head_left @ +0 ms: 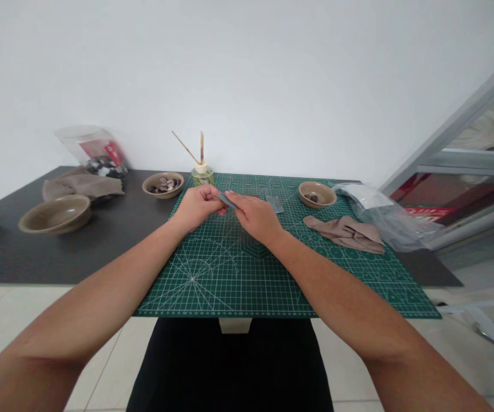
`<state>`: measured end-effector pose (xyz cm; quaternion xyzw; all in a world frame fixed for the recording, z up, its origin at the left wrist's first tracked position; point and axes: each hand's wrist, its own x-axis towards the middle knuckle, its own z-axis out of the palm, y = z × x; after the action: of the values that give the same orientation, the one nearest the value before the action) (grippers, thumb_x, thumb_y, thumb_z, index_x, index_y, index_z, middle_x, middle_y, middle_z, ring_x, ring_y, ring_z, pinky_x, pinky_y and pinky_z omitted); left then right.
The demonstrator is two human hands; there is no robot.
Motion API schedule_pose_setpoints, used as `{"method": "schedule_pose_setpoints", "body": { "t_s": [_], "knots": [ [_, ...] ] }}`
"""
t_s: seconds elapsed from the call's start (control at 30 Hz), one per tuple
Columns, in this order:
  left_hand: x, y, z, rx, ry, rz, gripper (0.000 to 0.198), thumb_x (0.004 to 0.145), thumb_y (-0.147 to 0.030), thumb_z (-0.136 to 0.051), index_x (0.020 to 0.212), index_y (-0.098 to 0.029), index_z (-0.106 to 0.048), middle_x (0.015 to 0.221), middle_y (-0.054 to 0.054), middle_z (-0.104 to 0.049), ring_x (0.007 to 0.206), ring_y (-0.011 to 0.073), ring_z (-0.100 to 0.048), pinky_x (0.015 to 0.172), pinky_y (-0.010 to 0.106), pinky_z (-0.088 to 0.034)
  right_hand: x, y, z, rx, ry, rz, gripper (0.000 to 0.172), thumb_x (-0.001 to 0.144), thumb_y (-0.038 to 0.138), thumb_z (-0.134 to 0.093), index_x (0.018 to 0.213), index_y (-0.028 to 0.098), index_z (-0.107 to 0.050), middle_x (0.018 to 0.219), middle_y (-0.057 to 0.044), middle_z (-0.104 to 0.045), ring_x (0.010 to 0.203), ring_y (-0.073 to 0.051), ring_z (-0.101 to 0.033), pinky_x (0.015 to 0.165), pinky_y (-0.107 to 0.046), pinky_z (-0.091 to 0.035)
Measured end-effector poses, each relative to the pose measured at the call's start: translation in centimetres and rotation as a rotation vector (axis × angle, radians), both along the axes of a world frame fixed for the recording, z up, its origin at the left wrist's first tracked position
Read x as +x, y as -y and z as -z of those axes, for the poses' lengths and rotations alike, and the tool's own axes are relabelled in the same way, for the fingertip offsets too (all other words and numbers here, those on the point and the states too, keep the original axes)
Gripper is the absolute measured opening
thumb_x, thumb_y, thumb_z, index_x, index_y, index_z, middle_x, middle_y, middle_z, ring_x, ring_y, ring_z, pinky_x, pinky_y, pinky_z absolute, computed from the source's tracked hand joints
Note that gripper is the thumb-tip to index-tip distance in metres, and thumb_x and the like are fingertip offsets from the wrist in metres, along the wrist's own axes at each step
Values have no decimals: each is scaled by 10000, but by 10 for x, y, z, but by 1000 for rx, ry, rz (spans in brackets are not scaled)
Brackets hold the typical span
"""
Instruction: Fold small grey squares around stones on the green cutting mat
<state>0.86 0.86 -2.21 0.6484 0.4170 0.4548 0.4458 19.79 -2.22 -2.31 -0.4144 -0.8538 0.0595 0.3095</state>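
Grey strip (227, 199), one: held over the mat (212, 292), between the hands. Probably light, thin, fairly stiff; best gripped at its ends. Right hand (261, 217): nearly closed, strip pinched under its fingers. Left hand (200, 206): curled, fingertips by the strip's end; grip cannot be told. Bowl (318, 187) and cloth (352, 234): mat's right side.
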Motion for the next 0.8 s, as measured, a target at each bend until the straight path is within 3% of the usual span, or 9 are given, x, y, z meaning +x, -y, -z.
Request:
{"method": "schedule_pose_setpoints", "body": {
  "t_s": [0.17,0.33,0.6,0.8],
  "knots": [
    [-1,-3,3,20,-37,-3,110,689,-196,-717,722,-148,-624,597,4,-710,571,130,-670,622,241,-516,-4,8,-9,2,142,32,548,941,98,-412,1467,235,-486,1539,-2,-455,1286,-192,-581,1085,-377,-487],
    [1,-2,2,-27,74,-3,200,645,-202,-754,728,-159,-578,571,-4,-697,538,142,-667,582,248,-515,-2,9,-11,-10,138,107,532,939,116,-424,1456,220,-499,1516,-14,-488,1277,-202,-591,1069,-389,-504],
    [1,-1,4,19,-26,22,125,699,-183,-701,744,-158,-587,614,6,-720,589,137,-685,621,242,-523,-4,6,-7,12,128,23,531,935,92,-425,1444,218,-510,1513,-29,-496,1342,-179,-534,1128,-390,-450],
    [3,-1,6,24,29,28,150,714,-201,-720,761,-157,-585,607,0,-706,576,133,-676,612,244,-524,-3,9,-9,-25,111,82,516,948,127,-418,1449,218,-505,1508,-25,-500,1293,-194,-582,1077,-395,-503]
  ]
}}
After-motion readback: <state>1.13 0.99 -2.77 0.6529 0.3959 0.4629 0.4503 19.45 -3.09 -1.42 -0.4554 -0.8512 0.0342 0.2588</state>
